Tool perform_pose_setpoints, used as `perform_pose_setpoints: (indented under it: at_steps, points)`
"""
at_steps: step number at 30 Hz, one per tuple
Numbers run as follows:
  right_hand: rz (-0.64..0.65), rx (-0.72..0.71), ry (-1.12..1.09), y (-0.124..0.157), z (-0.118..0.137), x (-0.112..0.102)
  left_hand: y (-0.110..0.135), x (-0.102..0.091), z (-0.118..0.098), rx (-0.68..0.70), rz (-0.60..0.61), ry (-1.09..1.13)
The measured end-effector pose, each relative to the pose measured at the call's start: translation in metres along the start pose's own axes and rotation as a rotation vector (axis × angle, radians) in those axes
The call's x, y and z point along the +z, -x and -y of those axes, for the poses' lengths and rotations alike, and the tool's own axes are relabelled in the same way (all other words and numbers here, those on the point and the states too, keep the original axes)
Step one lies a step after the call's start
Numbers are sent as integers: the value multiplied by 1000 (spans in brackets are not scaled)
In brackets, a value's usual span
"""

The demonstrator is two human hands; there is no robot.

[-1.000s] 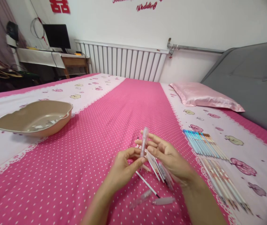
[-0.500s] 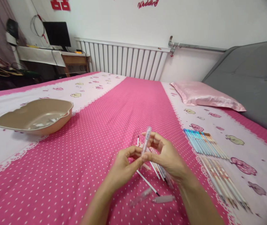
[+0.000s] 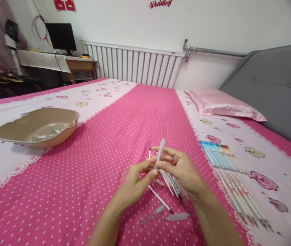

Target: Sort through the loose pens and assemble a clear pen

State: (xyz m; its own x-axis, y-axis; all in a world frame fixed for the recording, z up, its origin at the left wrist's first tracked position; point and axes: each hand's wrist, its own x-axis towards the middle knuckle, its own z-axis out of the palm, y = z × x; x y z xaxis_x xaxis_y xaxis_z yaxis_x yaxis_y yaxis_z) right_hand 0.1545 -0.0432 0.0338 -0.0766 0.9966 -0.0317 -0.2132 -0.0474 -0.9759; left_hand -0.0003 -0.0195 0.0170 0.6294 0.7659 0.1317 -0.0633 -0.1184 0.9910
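Between both hands, a translucent pale pink pen barrel [image 3: 161,147] stands nearly upright. Its lower end is pinched by the thumb and fingers of my left hand [image 3: 139,177]. From the right side, the thumb and fingers of my right hand [image 3: 183,167] close around its middle. Beneath the hands lies a loose pile of white pen refills [image 3: 169,184] and pen parts, partly covered by my fingers. A single white refill with a dark tip [image 3: 160,199] lies nearer to me. Close by are a clear pen cap [image 3: 153,216] and a frosted pen barrel [image 3: 177,217].
On the right, blue and peach pens [image 3: 220,156] lie in a row, with pale patterned pens [image 3: 244,199] below them. A beige basin [image 3: 66,131] holding small pale pieces sits at left. Farther back are a pink pillow [image 3: 227,104] and a white radiator [image 3: 135,65].
My right hand's fingers have shifted along the pen barrel, its thumb now higher. The barrel tilts slightly more to the right. The loose parts lie as before.
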Motion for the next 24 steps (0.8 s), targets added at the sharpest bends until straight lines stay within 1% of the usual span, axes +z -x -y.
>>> perform_pose_setpoints:
  at_steps: [6,11,17,24]
  points:
    - [-34,-5,0,0,-1,2,0,2,2,16,-174,-125]
    - [-32,-18,20,-1,-4,2,-1,4,4,21,-266,-202]
    - [-69,-36,54,-2,-8,2,-1,11,2,41,-387,-346]
    - [-105,-37,86,-4,-11,1,0,17,3,28,-431,-441]
